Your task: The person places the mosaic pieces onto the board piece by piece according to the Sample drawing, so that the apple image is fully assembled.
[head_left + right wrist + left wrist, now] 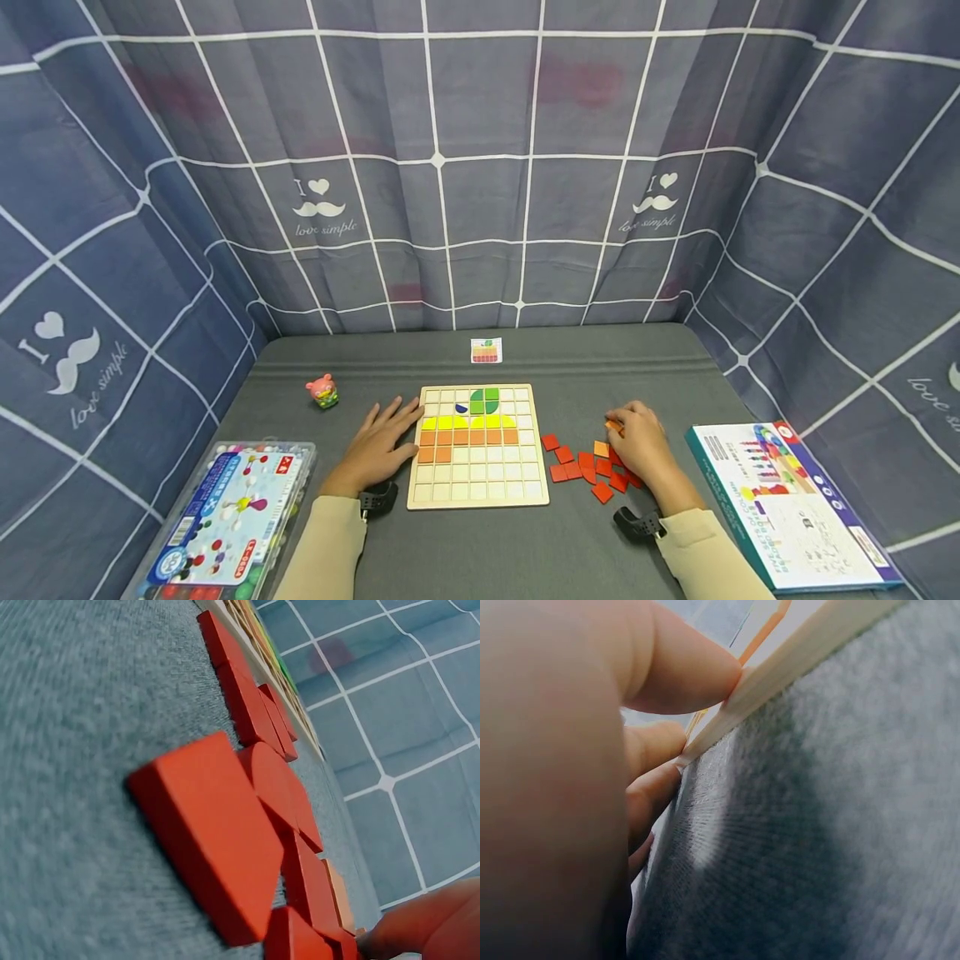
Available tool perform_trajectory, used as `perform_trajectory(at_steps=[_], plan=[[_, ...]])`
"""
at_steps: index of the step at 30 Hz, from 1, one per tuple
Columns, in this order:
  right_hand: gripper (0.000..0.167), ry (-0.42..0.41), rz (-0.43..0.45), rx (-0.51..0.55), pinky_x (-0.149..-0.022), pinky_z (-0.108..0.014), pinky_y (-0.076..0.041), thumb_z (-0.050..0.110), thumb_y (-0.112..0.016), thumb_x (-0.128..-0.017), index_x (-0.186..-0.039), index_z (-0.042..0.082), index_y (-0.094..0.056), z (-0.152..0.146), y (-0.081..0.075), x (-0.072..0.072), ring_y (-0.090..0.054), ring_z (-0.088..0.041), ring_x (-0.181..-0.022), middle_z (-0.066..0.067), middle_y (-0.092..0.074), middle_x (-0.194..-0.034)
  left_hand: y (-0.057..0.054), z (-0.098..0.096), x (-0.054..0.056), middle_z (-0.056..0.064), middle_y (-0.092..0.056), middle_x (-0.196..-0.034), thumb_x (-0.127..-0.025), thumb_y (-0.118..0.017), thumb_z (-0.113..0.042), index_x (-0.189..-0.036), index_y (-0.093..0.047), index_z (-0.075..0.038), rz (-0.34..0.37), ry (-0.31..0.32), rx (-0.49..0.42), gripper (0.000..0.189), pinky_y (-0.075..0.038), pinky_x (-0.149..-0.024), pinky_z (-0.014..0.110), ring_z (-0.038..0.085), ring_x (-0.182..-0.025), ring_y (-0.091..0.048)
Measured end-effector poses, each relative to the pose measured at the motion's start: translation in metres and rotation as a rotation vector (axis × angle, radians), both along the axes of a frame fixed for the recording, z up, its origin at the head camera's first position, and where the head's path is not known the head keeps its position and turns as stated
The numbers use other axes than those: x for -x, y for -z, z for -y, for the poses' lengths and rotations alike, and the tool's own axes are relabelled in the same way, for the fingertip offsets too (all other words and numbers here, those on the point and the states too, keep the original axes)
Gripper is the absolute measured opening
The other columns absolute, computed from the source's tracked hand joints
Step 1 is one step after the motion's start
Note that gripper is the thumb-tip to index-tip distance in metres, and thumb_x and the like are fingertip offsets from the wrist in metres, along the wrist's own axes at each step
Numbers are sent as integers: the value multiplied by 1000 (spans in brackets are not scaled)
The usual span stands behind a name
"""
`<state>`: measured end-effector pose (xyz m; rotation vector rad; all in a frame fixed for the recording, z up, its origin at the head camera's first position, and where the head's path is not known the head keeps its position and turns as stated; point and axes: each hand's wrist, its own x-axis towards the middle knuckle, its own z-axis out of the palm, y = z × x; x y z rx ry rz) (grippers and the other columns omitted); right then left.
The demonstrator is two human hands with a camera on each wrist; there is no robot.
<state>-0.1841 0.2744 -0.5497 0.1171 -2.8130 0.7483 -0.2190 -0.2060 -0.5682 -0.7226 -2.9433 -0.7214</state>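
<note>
A wooden grid board [478,496] lies flat on the grey table, holding green leaf-like pieces, a dark blue piece, a yellow row and orange square tiles [468,437]. My left hand [381,446] is spread flat at its left side, with the thumb and fingertips touching the frame edge [761,686]. Right of the board is a scatter of red tiles [587,467], mostly square, one rounded at a corner in the right wrist view. Over their far right side my right hand [637,437] pinches an orange tile [614,427] at its fingertips. Another orange tile [601,448] lies just beside it.
A small printed pattern card [486,351] lies beyond the board. A pink pig figurine [322,391] stands at the back left. A clear plastic kit box [232,517] sits front left, a flat white-and-teal box [795,508] front right. Grid-patterned curtains [480,200] enclose the table.
</note>
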Motion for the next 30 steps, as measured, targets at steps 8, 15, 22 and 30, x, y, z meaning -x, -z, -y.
perform_trajectory(at_steps=[8,15,22,30], plan=[[13,-19,-121,31,-79,-55,-58,-4,-78,-90,-102,-4,-80,2,5,0,-65,-38,-93,-17,-67,-103,0,-1,0,0,-37,-167,-96,-66,-29,-162,-46,-17,-1,0,-1,70,-4,-126,59,31,-156,-23],[14,-36,-190,37,-82,-55,-58,-4,-82,-88,-102,-2,-80,10,7,-2,-67,-38,-96,-16,-69,-105,2,-1,0,0,-36,-167,-97,-66,-30,-162,-46,-18,4,-1,-4,70,-3,-126,57,31,-157,-22],[15,-98,-242,60,-80,-46,-59,-4,-85,-86,-99,0,-80,28,7,1,-68,-33,-93,-12,-70,-103,1,-1,-2,2,-39,-166,-96,-66,-28,-161,-49,-16,-15,-6,-20,68,-6,-125,59,33,-156,-25],[16,-215,-261,84,-82,-45,-60,-4,-87,-84,-96,3,-80,64,8,0,-68,-26,-96,-3,-69,-102,0,-2,-2,1,-37,-167,-96,-66,-27,-162,-47,-16,-7,-4,-13,69,-4,-126,60,32,-156,-24]])
